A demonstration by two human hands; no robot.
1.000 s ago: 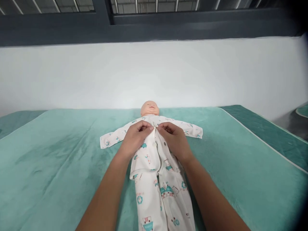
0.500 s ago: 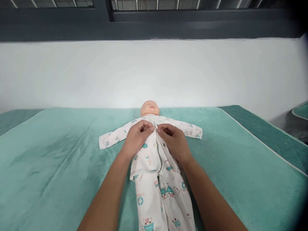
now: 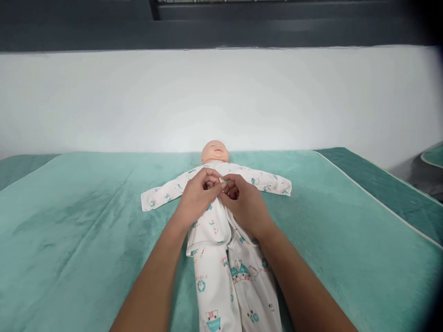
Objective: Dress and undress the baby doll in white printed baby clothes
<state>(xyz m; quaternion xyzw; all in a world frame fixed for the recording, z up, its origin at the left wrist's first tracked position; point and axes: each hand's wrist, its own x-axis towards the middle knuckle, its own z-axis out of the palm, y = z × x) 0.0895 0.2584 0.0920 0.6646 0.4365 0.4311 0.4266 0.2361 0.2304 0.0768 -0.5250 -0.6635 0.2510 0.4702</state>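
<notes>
A baby doll (image 3: 215,152) lies on its back, its head towards the wall and its arms spread wide. It wears a white printed pajama top (image 3: 209,230) and matching pajama pants (image 3: 216,286). At the chest, my left hand (image 3: 201,191) pinches the top's front edge between thumb and fingers. My right hand (image 3: 244,200) is closed on the same edge from the other side, its fingertips touching those of the left. A bit of white cloth shows between them; any button there is hidden by the fingers. Below the hands the front of the top hangs parted.
The doll rests on a green plush bed cover (image 3: 86,221) with a pale seam along each side. A white wall (image 3: 221,97) rises behind it, under a dark window frame (image 3: 242,32). Another green-topped object (image 3: 434,156) stands at the far right.
My right hand has shifted left and turned inward, so its fingertips now meet the left hand's. The lower buttons are covered now. The view has tilted slightly downward.
</notes>
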